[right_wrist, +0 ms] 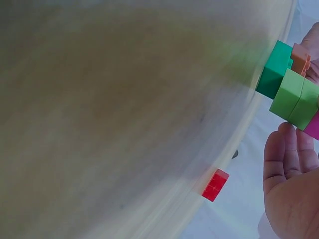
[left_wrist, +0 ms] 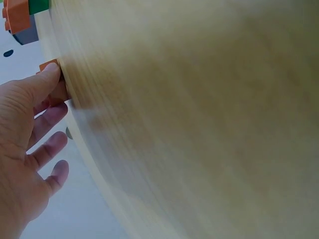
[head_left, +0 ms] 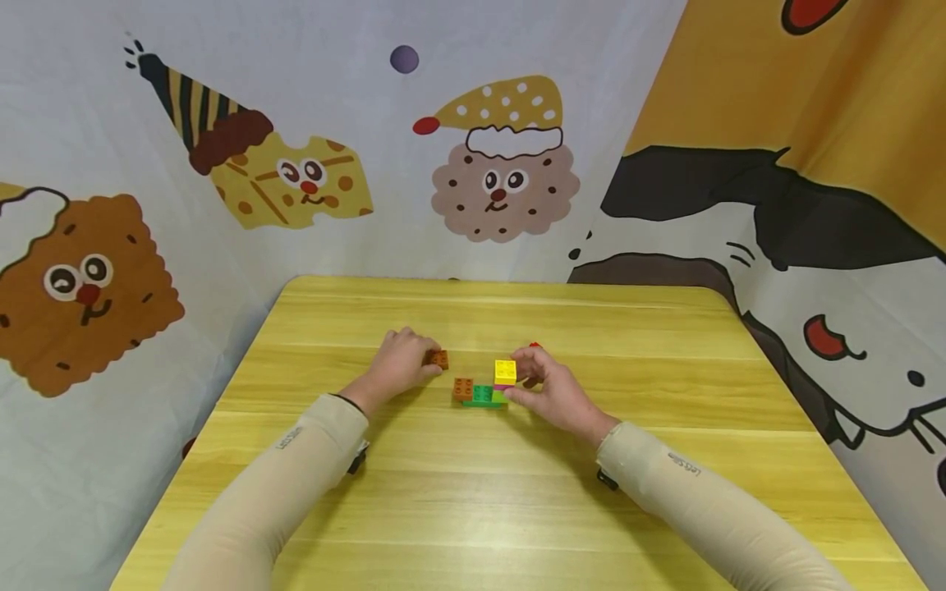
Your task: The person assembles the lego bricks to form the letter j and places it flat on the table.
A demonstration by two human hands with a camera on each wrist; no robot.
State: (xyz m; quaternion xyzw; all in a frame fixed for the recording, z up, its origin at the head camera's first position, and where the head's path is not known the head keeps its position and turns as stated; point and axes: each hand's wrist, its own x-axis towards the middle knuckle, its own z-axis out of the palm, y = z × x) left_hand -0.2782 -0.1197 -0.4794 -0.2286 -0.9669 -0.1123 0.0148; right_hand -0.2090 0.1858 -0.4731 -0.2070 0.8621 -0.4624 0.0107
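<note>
My left hand [head_left: 402, 361] pinches an orange-brown toy brick [head_left: 440, 359] between thumb and fingers, low over the table, left of the built piece. In the left wrist view the thumb lies across this brick [left_wrist: 59, 93] while the other fingers spread loosely. My right hand [head_left: 554, 390] holds the right end of a small brick build, thumb in front and fingers behind. That build has a green brick [head_left: 483, 394], another orange-brown brick [head_left: 463, 388] at its left, and a stack topped by a yellow brick [head_left: 506, 371]. Light green [right_wrist: 295, 98] and magenta [right_wrist: 313, 127] bricks sit below the yellow.
A red brick [right_wrist: 216, 185] lies on the wooden table [head_left: 473, 509], behind my right hand in the head view. A cloth printed with cartoon figures [head_left: 399, 246] hangs right behind the table's far edge.
</note>
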